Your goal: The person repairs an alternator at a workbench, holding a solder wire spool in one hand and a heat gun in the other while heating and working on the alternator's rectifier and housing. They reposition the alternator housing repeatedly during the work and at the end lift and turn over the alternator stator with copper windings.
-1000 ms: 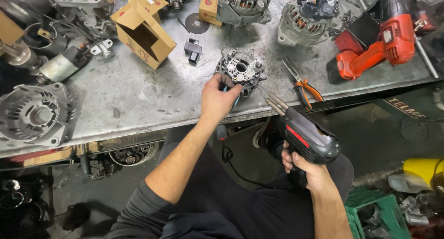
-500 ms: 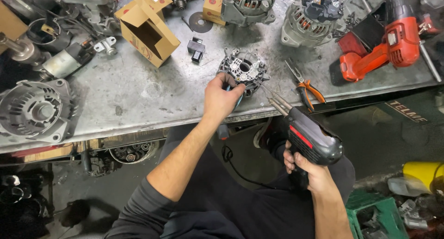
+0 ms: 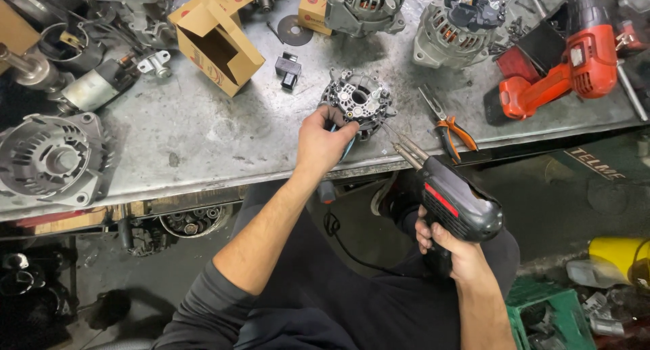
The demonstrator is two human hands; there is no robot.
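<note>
At the near edge of the tabletop point(image 3: 203, 140), the left hand point(image 3: 323, 143) had its grip closed on the rim of the round rectifier plate point(image 3: 359, 103), with what looked like a blue-handled tool tucked in its fingers. The right hand point(image 3: 452, 248) was wrapped tight around the soldering gun point(image 3: 453, 201), held off the edge, tips aimed at the plate. The work looked to be at the positioning stage; soldering would call for bringing the tips onto a terminal. Orange-handled pliers point(image 3: 450, 130) lay just beside.
</note>
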